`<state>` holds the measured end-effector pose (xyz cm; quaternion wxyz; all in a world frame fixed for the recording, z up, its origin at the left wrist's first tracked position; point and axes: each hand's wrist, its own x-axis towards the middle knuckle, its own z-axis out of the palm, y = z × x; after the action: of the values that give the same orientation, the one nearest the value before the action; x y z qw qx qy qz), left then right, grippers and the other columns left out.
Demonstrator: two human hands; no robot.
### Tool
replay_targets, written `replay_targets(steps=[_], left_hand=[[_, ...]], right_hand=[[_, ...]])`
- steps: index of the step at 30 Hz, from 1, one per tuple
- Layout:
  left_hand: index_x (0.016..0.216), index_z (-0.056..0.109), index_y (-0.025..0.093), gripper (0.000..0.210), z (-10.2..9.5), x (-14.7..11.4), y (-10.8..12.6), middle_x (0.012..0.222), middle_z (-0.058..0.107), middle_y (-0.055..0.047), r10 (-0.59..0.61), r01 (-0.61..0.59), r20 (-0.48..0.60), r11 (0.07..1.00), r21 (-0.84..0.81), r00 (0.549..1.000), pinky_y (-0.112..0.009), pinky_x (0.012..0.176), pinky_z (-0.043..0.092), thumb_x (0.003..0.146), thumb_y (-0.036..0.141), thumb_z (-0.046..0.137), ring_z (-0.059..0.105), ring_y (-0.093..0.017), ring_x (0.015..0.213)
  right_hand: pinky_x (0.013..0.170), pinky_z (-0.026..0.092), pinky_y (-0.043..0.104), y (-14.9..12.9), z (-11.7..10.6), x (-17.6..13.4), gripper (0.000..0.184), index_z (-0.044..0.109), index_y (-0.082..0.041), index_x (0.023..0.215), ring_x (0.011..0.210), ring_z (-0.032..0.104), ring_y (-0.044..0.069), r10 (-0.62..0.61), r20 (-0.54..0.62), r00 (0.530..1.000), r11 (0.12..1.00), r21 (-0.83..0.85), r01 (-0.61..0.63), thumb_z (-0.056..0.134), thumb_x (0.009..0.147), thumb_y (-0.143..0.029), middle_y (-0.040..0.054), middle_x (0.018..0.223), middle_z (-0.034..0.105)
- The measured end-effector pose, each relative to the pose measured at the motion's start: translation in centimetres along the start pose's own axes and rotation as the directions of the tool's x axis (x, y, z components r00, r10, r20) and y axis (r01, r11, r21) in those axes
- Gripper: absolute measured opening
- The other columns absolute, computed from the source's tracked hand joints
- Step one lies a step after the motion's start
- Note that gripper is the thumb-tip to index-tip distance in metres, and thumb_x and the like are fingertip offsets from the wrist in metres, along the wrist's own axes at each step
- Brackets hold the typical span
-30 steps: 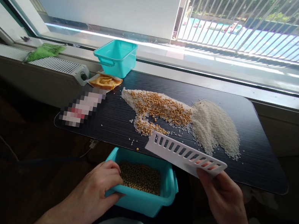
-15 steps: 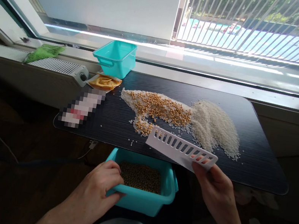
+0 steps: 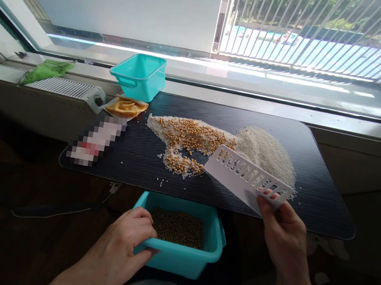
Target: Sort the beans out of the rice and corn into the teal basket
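Note:
My left hand [image 3: 131, 238] grips the near left rim of a turquoise plastic bin [image 3: 177, 259], thumb outside and fingers over the edge. Many small brownish round beans or peas [image 3: 179, 228] cover the bin's bottom. In my right hand [image 3: 283, 230] is a white slotted plastic strip [image 3: 238, 186], pinched at its right end and tilted above the table. Beyond the strip lie yellow round soybean-like grains [image 3: 192, 133], mixed over white rice. A larger heap of rice [image 3: 266, 151], partly hidden by the strip, spreads to the right.
The black tabletop [image 3: 317, 194] has a rounded right corner. A second turquoise bin [image 3: 145, 83] stands at the back left, near an orange-yellow item on a wrapper [image 3: 126, 107]. A blurred-out white and red item [image 3: 97, 141] lies at left. A green cloth [image 3: 48, 72] rests on the radiator [image 3: 67, 88].
My right hand has lifted the slotted strip up and to the right, away from the near cluster of grains. My left hand keeps its hold on the bin. The view has shifted slightly.

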<state>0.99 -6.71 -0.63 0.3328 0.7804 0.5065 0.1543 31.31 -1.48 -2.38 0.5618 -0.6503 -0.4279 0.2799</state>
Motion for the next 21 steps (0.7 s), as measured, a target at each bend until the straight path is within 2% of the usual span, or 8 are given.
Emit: replay_targets(steps=[5, 10, 13, 17, 21], left_hand=[[0.069, 0.062, 0.018, 0.022, 0.0, 0.1, 0.3, 0.074, 0.063, -0.003, 0.009, -0.009, -0.011, 1.000, 0.027, 1.000, -0.033, 0.077, 0.051, 0.075, 0.001, 0.049, 0.059, -0.022, 0.089], [0.069, 0.064, 0.019, 0.024, 0.1, 0.1, 0.1, 0.075, 0.065, -0.003, 0.031, -0.030, -0.018, 0.999, 0.041, 0.999, -0.033, 0.077, 0.052, 0.073, 0.000, 0.049, 0.059, -0.022, 0.088], [0.070, 0.063, 0.019, 0.024, 0.2, 0.1, 0.0, 0.075, 0.065, -0.003, 0.026, -0.026, -0.014, 0.999, 0.034, 1.000, -0.034, 0.077, 0.052, 0.073, 0.000, 0.048, 0.059, -0.022, 0.088], [0.071, 0.063, 0.019, 0.025, 0.2, 0.1, 0.0, 0.072, 0.063, -0.002, 0.021, -0.020, -0.020, 0.999, 0.032, 1.000, -0.034, 0.078, 0.052, 0.072, -0.001, 0.048, 0.059, -0.023, 0.089], [0.072, 0.064, 0.018, 0.024, 0.1, 0.1, 0.1, 0.075, 0.065, -0.003, 0.019, -0.019, -0.014, 0.999, 0.028, 1.000, -0.033, 0.079, 0.052, 0.073, -0.001, 0.050, 0.059, -0.023, 0.090]], right_hand=[[0.088, 0.059, 0.046, -0.3, 0.1, -0.4, 0.029, 0.077, -0.023, 0.085, 0.087, 0.073, 0.025, -0.014, 0.078, 0.997, 0.999, 0.032, 0.011, 0.079, 0.069, -0.048, 0.0036, 0.088, 0.078], [0.085, 0.060, 0.045, -0.3, 0.4, -0.3, 0.031, 0.077, -0.023, 0.087, 0.085, 0.073, 0.025, -0.026, 0.074, 0.997, 0.999, 0.038, 0.023, 0.079, 0.069, -0.049, 0.0039, 0.090, 0.078], [0.083, 0.061, 0.043, -0.4, 0.6, -0.3, 0.031, 0.077, -0.023, 0.087, 0.083, 0.073, 0.024, -0.041, 0.118, 0.992, 0.999, 0.039, 0.036, 0.078, 0.071, -0.049, 0.0038, 0.089, 0.078], [0.080, 0.062, 0.038, -1.0, 0.1, -0.7, 0.027, 0.078, -0.024, 0.086, 0.081, 0.073, 0.023, -0.036, 0.178, 0.983, 0.999, -0.011, 0.038, 0.078, 0.072, -0.046, 0.0034, 0.087, 0.079], [0.082, 0.061, 0.037, -1.6, -0.7, -1.2, 0.023, 0.078, -0.025, 0.085, 0.084, 0.074, 0.024, -0.047, 0.166, 0.985, 0.998, -0.029, 0.053, 0.078, 0.071, -0.044, 0.0032, 0.088, 0.079]])
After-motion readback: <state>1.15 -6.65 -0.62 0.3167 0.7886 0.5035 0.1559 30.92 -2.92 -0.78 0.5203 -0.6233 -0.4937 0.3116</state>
